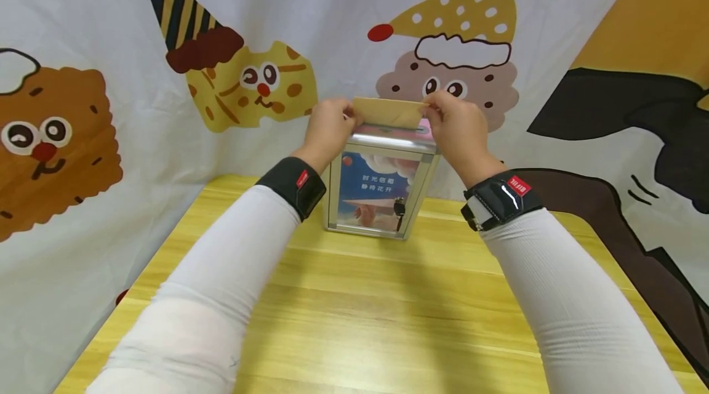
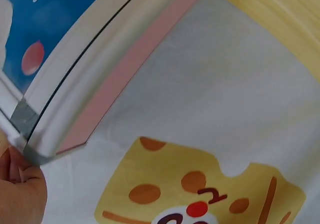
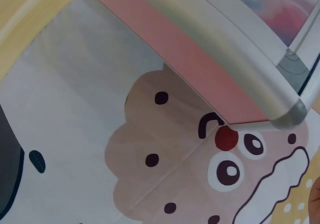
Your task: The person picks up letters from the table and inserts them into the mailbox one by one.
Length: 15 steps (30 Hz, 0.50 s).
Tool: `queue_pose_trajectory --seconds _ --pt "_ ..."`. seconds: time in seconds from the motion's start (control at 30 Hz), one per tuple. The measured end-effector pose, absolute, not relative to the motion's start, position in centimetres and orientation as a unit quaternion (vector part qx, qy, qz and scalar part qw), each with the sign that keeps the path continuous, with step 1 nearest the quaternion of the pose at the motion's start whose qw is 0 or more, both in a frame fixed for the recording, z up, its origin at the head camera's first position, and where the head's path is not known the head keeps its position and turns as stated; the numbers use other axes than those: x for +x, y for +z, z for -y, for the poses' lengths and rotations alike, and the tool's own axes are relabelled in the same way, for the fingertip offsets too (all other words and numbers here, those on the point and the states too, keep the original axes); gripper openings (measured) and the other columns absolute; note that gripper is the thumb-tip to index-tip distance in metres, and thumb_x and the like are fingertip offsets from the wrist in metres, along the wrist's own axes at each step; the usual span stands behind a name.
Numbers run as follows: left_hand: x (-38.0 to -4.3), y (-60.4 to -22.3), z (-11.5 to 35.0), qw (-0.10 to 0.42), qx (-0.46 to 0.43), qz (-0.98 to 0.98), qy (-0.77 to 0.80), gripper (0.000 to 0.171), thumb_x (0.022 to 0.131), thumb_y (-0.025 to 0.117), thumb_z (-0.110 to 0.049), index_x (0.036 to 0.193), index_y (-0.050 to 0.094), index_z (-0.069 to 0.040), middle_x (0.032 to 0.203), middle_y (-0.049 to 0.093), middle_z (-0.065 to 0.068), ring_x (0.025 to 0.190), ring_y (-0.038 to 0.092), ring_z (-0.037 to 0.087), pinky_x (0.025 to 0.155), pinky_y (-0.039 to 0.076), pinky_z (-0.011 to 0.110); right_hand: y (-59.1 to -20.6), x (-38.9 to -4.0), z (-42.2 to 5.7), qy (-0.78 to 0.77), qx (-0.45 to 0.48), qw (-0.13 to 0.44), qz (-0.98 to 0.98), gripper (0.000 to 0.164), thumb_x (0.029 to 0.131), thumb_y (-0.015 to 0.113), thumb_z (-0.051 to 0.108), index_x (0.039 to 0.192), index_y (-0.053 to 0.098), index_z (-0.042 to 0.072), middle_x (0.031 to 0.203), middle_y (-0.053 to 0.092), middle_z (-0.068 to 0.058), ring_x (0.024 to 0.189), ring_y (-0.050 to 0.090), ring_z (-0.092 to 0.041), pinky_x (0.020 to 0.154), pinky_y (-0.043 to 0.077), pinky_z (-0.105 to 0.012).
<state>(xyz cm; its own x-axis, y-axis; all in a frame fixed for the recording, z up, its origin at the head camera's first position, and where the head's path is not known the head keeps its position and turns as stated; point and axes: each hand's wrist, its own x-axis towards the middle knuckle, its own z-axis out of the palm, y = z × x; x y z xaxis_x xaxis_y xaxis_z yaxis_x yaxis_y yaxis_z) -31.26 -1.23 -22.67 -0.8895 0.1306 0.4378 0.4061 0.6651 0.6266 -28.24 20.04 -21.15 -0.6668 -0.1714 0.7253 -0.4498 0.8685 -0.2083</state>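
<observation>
A tan paper envelope [image 1: 388, 113] stands upright over the pink top of a letter box [image 1: 332, 197] in the head view. Its lower edge meets the slot there; how deep it sits I cannot tell. My left hand [image 1: 329, 129] pinches the envelope's left end, and my right hand [image 1: 458, 132] pinches its right end. The box has a silver frame, a blue picture panel with white characters, and a black lock at the front. In the left wrist view, my left hand [image 2: 22, 196] shows beside the box corner. Only a sliver of my right hand [image 3: 315, 201] enters the right wrist view.
The box stands near the far edge of a yellow wood-grain table [image 1: 354, 314]. Directly behind hangs a white cloth [image 1: 338, 12] printed with cartoon biscuits and party hats. Bare tabletop stretches between my forearms, in front of the box.
</observation>
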Motion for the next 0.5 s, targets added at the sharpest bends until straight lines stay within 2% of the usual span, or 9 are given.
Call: queue_pose_trajectory --seconds 0.1,0.27,0.5 --pt "-30.9 -22.2 1.6 0.180 -0.151 0.892 -0.385 0.020 0.096 0.060 -0.014 0.110 0.068 -0.002 0.107 0.068 0.012 0.092 0.061 0.023 0.078 0.049 0.031 -21.5 -28.6 -20.1 0.191 0.174 0.375 0.890 0.011 0.094 0.062 0.010 0.101 0.066 0.002 0.093 0.071 -0.017 0.070 0.062 -0.033 0.065 0.045 -0.044" --pt "-30.0 -21.0 2.0 0.220 -0.163 0.891 -0.362 0.025 0.097 0.059 -0.018 0.115 0.067 -0.003 0.111 0.067 0.011 0.098 0.062 0.022 0.085 0.049 0.031 -22.0 -29.1 -20.1 0.196 0.176 0.382 0.886 0.011 0.094 0.062 0.011 0.099 0.067 0.002 0.092 0.071 -0.017 0.070 0.061 -0.034 0.065 0.044 -0.046" --pt "-29.6 -20.0 2.0 0.219 -0.206 0.903 -0.306 0.023 0.099 0.055 -0.016 0.111 0.068 -0.002 0.113 0.066 0.012 0.106 0.059 0.024 0.092 0.047 0.032 -22.5 -29.3 -19.8 0.202 0.178 0.382 0.884 0.010 0.095 0.062 0.010 0.097 0.068 0.003 0.094 0.071 -0.015 0.070 0.059 -0.031 0.063 0.040 -0.041"
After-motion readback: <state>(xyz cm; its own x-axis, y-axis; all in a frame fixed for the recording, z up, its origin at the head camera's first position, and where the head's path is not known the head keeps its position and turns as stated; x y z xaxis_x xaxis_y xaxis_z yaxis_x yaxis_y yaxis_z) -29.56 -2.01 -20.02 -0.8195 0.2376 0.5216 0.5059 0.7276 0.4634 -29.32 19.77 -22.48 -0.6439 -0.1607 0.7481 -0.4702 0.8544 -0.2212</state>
